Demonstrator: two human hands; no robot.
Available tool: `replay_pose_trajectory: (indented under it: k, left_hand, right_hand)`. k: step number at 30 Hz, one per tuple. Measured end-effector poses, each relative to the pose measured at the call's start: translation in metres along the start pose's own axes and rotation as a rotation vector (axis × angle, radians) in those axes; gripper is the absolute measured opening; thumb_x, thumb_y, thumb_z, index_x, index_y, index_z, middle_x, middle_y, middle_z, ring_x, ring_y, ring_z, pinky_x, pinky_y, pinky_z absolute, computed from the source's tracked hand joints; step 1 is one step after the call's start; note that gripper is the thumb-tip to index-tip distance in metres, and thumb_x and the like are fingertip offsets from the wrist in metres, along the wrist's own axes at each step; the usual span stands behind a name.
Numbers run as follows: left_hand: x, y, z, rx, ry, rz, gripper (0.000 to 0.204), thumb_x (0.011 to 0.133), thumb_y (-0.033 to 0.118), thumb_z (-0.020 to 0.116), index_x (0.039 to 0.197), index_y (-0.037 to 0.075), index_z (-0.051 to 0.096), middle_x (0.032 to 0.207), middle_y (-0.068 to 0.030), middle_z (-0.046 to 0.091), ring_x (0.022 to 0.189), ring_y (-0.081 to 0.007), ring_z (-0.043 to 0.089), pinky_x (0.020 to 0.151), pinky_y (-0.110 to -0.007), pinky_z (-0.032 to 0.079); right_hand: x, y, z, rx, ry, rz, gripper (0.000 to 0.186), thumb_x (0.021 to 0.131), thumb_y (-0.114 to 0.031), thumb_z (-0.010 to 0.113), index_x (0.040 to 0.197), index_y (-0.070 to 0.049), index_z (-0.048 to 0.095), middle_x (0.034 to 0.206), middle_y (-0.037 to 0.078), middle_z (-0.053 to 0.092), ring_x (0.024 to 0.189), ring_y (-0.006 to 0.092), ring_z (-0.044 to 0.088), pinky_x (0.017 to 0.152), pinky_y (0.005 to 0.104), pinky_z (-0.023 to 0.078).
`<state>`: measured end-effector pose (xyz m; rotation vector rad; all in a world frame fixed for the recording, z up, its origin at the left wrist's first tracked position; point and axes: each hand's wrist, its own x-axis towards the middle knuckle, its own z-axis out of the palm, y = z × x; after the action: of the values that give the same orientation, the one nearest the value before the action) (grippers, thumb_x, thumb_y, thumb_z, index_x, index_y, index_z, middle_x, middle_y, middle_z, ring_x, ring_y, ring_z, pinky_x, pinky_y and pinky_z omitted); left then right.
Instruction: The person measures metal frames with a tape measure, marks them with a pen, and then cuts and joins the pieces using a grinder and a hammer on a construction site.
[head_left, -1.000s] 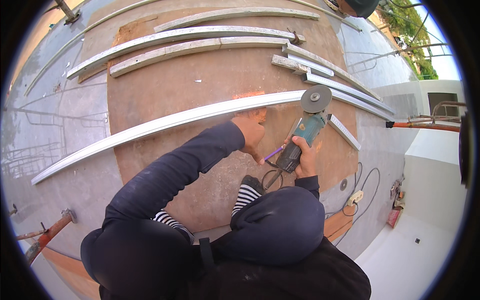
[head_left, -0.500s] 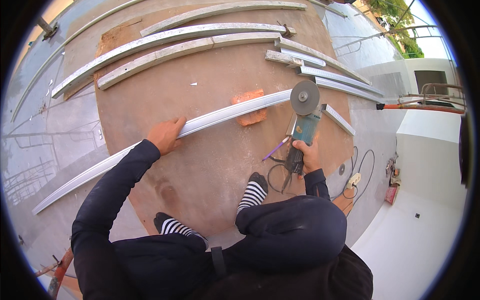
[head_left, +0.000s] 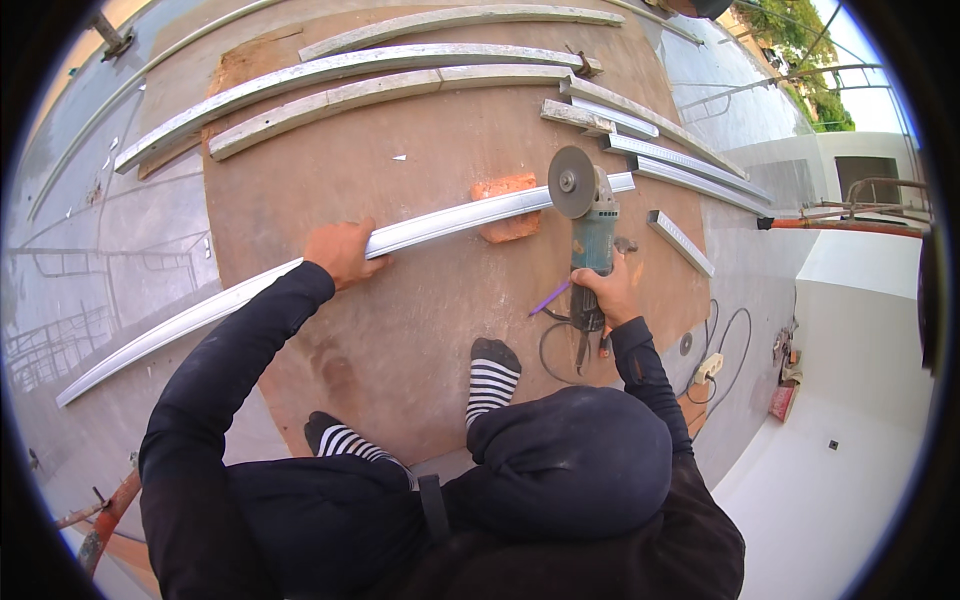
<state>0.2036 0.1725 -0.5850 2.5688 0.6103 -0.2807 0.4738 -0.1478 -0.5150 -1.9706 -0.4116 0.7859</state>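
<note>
In the head view, I have the left hand (head_left: pixel 342 252) closed around the white metal bar (head_left: pixel 430 228), thumb on its near edge, while the right hand (head_left: pixel 610 290) is wrapped around the body of the angle grinder (head_left: pixel 593 245). The bar runs slantwise across the brown board (head_left: pixel 420 310), over an orange brick (head_left: pixel 505 186); its left end reaches past the board's edge above the grey floor (head_left: pixel 150 290), and its right end shows just beyond the grinder's head. The cutting disc (head_left: pixel 572 182) overlaps the bar from where I look, and I can't tell whether the two touch. A purple pencil (head_left: pixel 550 299) lies just left of the grinder's handle, near a looping cable (head_left: pixel 548 362). On my right, a short metal piece (head_left: pixel 682 243) lies near the board's right edge, limiting sideways travel. Ahead, I read a broad stretch of board between the bar and the long beams (head_left: pixel 350 65); nearer in, another stretch separates the bar from the striped socks (head_left: pixel 493 378).
</note>
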Motion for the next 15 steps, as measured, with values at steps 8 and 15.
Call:
replay_pose_trajectory:
  k: [8,15]
  left_hand:
    - [0.000,0.001,0.002,0.006,-0.012,-0.025,0.043,0.084,0.045,0.069,0.099,0.005,0.065,0.085,-0.0193,0.071,0.078,-0.0380,0.068,0.071,-0.046,0.054]
    - [0.001,0.003,0.002,0.024,-0.009,-0.029,0.041,0.084,0.042,0.070,0.099,0.004,0.065,0.085,-0.0197,0.071,0.076,-0.0374,0.069,0.070,-0.045,0.054]
  right_hand:
    - [0.020,-0.008,0.009,-0.146,-0.100,-0.053,0.052,0.070,-0.012,0.076,0.116,0.001,0.057,0.096,0.005,0.064,0.084,0.0134,0.061,0.077,0.0280,0.051]
    - [0.029,0.004,0.010,-0.198,-0.129,-0.078,0.055,0.068,-0.017,0.076,0.116,0.002,0.056,0.097,0.007,0.063,0.086,0.0159,0.061,0.079,0.0296,0.050]
